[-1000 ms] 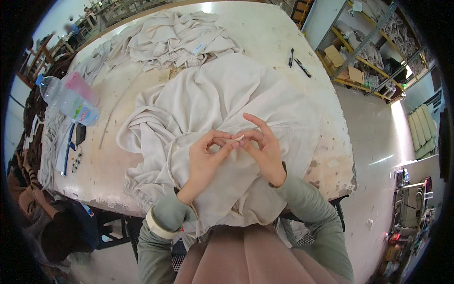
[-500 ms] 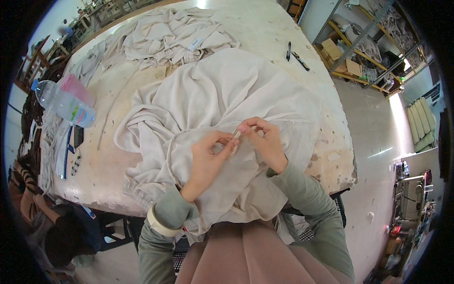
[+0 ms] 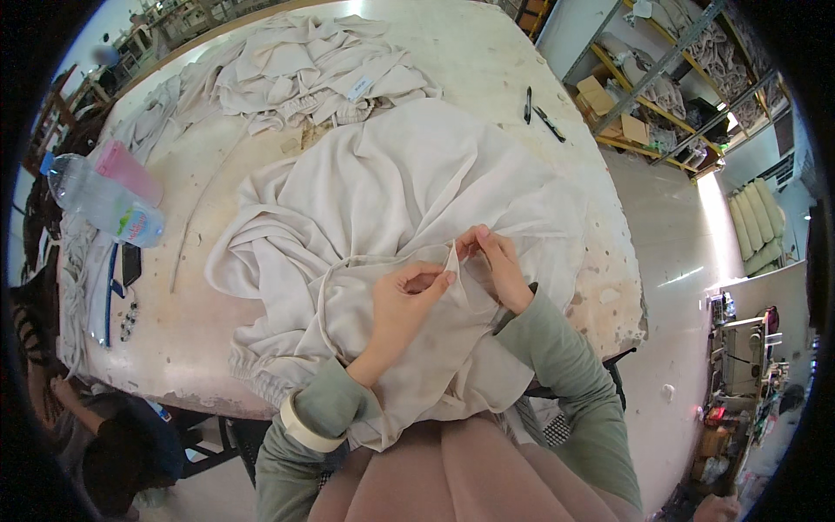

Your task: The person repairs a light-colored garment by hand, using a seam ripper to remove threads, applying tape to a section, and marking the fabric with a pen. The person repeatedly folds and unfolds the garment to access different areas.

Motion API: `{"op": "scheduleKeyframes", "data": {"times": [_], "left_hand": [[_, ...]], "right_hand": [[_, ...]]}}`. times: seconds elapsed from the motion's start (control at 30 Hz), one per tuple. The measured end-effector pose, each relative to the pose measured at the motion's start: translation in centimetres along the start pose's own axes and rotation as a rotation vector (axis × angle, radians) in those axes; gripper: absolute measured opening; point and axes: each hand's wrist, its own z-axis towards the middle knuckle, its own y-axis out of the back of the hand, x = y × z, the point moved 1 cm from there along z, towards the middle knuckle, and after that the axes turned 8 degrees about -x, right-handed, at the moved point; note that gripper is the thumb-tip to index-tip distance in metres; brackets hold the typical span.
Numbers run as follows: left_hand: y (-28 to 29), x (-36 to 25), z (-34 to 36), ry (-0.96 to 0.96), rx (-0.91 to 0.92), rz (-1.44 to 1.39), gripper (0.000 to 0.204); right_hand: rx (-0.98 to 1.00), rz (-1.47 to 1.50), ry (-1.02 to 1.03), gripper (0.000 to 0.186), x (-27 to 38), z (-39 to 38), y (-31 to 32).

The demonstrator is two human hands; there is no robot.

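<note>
A large off-white garment [image 3: 391, 174] lies in loose folds over the table and hangs toward my lap, with a gathered, elastic-looking edge [image 3: 261, 361] at its near left. My left hand [image 3: 409, 304] pinches a narrow raised fold of its cloth between thumb and fingers. Just right of it and slightly farther off, my right hand [image 3: 500, 265] has thumb and index finger closed at the same seam or edge. A small peak of cloth stands up between the two hands. What exactly lies between the right fingertips is too small to make out clearly.
More off-white garments [image 3: 304, 65] with a white label are heaped at the far left. A clear bottle [image 3: 109, 204], a pink container [image 3: 129, 172] and a dark phone-like object [image 3: 131, 264] rest left. Two black pens [image 3: 548, 124] lie far right. Shelves [image 3: 644, 96] stand beyond; a person [image 3: 122, 444] sits lower left.
Both hands have shifted slightly right and come a little apart. A peak of cloth now stands up between them. The whole view has moved slightly.
</note>
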Motion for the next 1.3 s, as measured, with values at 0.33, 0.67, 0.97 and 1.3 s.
{"op": "scheduleKeyframes", "data": {"times": [0.33,0.67,0.97,1.3], "left_hand": [[-0.4,-0.5,0.2,0.037,-0.051,-0.023,0.019],[-0.5,0.0,0.6,0.059,0.002,0.0,0.019],[-0.2,-0.8,0.6,0.146,0.051,-0.119,0.018],[0.2,-1.5,0.7,-0.705,0.177,0.532,0.021]], "right_hand": [[0.06,-0.079,0.066,0.02,-1.1,0.2,0.5],[0.107,-0.219,0.084,0.022,-0.2,-0.1,0.4],[0.084,0.057,0.028,0.022,0.6,-0.2,0.0],[-0.14,-0.046,0.247,0.012,1.0,-0.5,0.3]]}}
